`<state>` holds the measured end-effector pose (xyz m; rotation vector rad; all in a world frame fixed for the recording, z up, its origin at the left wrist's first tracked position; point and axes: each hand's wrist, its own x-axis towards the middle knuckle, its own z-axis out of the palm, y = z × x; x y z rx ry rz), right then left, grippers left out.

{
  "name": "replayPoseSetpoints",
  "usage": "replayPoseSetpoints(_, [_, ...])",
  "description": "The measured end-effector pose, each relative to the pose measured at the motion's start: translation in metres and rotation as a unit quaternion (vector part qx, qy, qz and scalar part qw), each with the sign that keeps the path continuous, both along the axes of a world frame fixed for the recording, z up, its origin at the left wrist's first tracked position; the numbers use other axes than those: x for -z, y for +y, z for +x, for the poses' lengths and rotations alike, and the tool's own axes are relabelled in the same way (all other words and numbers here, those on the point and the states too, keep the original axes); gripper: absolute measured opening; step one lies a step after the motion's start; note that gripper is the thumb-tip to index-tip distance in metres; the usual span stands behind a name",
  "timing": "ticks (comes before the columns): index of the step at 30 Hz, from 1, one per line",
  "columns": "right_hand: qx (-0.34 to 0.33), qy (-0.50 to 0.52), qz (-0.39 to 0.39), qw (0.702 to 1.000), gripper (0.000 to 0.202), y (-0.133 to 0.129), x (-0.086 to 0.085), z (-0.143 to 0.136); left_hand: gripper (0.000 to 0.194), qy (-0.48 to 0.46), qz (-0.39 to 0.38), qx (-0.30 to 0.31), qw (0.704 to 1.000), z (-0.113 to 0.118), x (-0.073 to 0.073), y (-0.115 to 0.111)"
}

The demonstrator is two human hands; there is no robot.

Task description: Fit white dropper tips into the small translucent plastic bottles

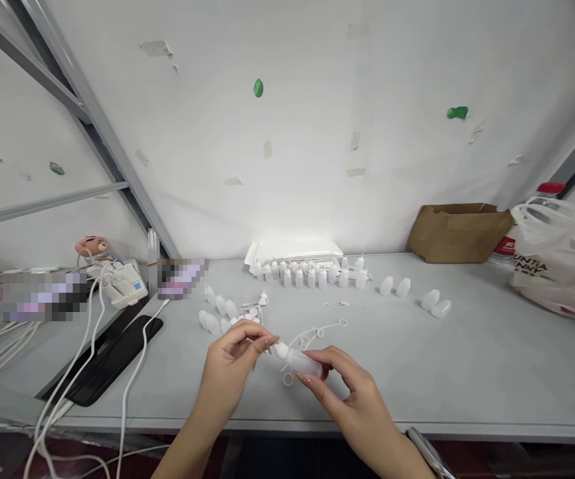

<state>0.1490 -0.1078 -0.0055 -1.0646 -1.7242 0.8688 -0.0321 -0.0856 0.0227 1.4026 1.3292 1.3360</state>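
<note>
A small translucent squeeze bottle (304, 364) lies tilted between my hands, above the grey table. My right hand (351, 386) grips its lower body between thumb and fingers. At the other end, my left hand (234, 359) pinches the white cap (280, 349) with thumb and forefinger. White cap straps with ring ends (317, 331) lie just behind the bottle. Beyond my left hand several loose bottles (210, 322) and a little heap of white caps (262, 299) lie on the table.
Several capped bottles (298, 278) stand in rows before a white tray (297, 250) at the wall. More bottles (403, 287) lie right of them. A brown paper bag (459, 233) and plastic bag (556, 266) stand far right. Cables and a black power bank-like slab (112, 366) lie left.
</note>
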Motion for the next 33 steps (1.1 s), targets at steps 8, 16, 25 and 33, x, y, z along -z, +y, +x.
replayPoseSetpoints(8, [0.046,-0.073,0.206,0.975,0.026,0.0,0.009,0.001,0.014,-0.096,-0.059,-0.013,0.994,0.015,0.006,-0.002])
replayPoseSetpoints(16, [0.073,-0.138,0.323,0.934,0.039,0.001,0.01,0.004,0.019,-0.237,-0.123,0.02,0.963,0.022,0.004,-0.004])
replayPoseSetpoints(25, [0.063,-0.113,0.263,0.956,0.031,-0.001,0.008,0.003,0.017,-0.258,-0.11,0.018,0.96,0.026,0.007,-0.006])
replayPoseSetpoints(33, [0.013,-0.017,0.027,0.999,0.021,0.0,-0.002,0.004,0.016,-0.214,-0.099,0.014,0.972,0.025,0.01,-0.005])
